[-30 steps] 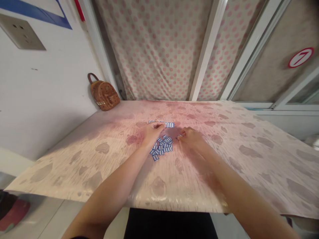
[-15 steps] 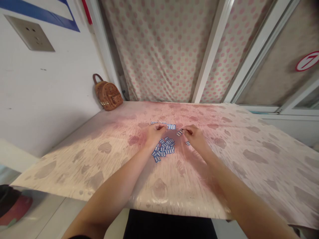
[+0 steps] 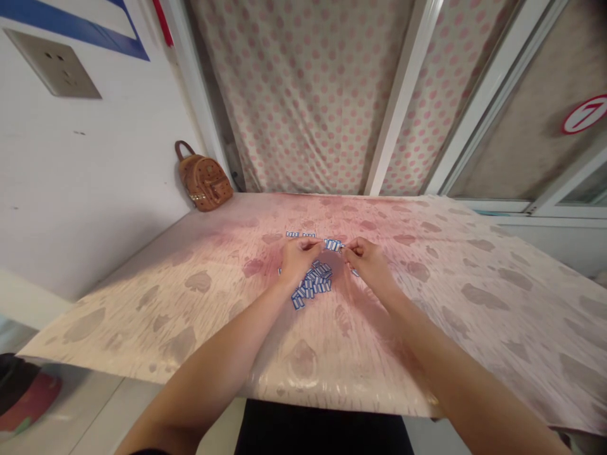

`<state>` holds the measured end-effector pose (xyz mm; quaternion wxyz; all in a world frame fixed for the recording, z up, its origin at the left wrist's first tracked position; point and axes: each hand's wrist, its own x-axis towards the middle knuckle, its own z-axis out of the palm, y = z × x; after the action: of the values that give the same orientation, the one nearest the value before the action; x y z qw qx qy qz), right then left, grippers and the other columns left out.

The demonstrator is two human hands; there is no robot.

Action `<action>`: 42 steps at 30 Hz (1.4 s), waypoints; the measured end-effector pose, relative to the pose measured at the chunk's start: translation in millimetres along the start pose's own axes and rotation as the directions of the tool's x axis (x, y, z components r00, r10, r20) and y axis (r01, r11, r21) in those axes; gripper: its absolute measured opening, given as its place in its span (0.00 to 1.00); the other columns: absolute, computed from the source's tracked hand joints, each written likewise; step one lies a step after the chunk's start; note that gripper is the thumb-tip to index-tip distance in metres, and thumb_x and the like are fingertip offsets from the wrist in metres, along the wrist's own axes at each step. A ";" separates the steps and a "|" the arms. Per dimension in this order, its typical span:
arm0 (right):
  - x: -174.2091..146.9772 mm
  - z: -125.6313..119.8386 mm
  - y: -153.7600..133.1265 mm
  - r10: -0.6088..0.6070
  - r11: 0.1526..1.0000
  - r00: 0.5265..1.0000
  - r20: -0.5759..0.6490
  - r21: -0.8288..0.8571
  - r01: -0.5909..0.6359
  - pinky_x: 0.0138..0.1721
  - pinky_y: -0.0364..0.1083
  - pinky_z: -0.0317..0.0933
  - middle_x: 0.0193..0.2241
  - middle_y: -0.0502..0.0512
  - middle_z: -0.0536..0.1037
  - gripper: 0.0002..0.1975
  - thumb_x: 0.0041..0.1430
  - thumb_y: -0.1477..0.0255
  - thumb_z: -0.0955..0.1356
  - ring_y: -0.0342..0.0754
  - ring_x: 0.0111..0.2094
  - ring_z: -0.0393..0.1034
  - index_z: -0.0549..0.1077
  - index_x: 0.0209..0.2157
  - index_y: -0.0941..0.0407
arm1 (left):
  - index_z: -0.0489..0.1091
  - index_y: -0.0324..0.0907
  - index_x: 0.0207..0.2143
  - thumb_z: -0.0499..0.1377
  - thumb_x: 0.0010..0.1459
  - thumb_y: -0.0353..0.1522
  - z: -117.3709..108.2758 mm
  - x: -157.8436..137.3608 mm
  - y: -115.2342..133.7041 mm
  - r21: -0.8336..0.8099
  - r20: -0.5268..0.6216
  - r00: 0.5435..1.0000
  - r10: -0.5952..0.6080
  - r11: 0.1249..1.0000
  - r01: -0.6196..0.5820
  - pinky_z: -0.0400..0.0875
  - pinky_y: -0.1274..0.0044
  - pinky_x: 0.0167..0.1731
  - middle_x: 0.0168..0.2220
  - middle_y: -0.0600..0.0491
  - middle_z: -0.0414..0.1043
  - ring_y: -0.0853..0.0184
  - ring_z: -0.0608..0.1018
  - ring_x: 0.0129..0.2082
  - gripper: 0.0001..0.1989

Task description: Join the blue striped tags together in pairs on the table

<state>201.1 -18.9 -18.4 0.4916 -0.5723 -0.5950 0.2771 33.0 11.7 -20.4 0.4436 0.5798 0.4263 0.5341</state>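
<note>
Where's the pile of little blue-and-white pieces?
In the head view, the pile lies on the tablecloth, beside the left hand and left of the right hand.

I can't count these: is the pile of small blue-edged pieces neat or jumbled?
Jumbled: the pieces overlap and lie at different angles. The left hand may hide some.

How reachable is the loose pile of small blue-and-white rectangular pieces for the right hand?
Likely yes: bare pale patterned tablecloth shows between the right hand and the right side of the pile. The left hand overlaps only part of the pile's left side.
</note>
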 end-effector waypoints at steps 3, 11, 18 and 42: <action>-2.5 -0.8 -3.4 -0.023 0.999 1.000 -0.010 -0.040 0.023 0.25 0.43 0.55 0.21 0.49 0.72 0.08 0.54 0.65 0.65 0.44 0.22 0.64 0.68 0.28 0.55 | 0.80 0.39 0.32 0.64 0.52 0.32 0.5 -0.4 0.7 -0.013 0.014 1.000 -0.003 1.000 0.003 0.71 0.79 0.31 0.32 0.50 0.80 0.67 0.79 0.31 0.06; -5.0 0.8 -8.0 -0.013 0.999 1.000 -0.020 -0.047 0.012 0.25 0.43 0.53 0.22 0.50 0.72 0.08 0.54 0.65 0.65 0.44 0.23 0.64 0.68 0.29 0.55 | 0.79 0.39 0.31 0.63 0.53 0.31 1.5 -1.3 1.8 -0.015 0.054 0.999 -0.001 1.000 0.001 0.70 0.79 0.30 0.29 0.51 0.79 0.67 0.78 0.29 0.06; -5.0 1.2 -5.5 -0.054 0.994 0.998 -0.026 -0.094 0.052 0.27 0.44 0.56 0.24 0.52 0.73 0.08 0.56 0.65 0.65 0.46 0.26 0.66 0.68 0.31 0.55 | 0.79 0.41 0.31 0.63 0.53 0.33 1.5 -4.9 5.9 0.007 0.053 0.999 -0.009 1.000 0.009 0.69 0.79 0.28 0.29 0.52 0.79 0.67 0.78 0.29 0.06; -6.1 9.2 4.4 -0.186 0.863 0.974 0.128 -0.452 0.224 0.41 0.46 0.62 0.38 0.56 0.78 0.09 0.61 0.76 0.66 0.47 0.37 0.72 0.74 0.42 0.56 | 0.79 0.38 0.31 0.66 0.50 0.34 -12.5 12.6 3.2 -0.098 -0.100 0.994 -0.047 0.995 0.037 0.69 0.79 0.31 0.27 0.51 0.78 0.69 0.77 0.28 0.08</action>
<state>193.8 -21.8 -27.3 0.3430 -0.5951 -0.7204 0.0958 21.4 23.9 -13.9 0.4596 0.5206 0.4346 0.5735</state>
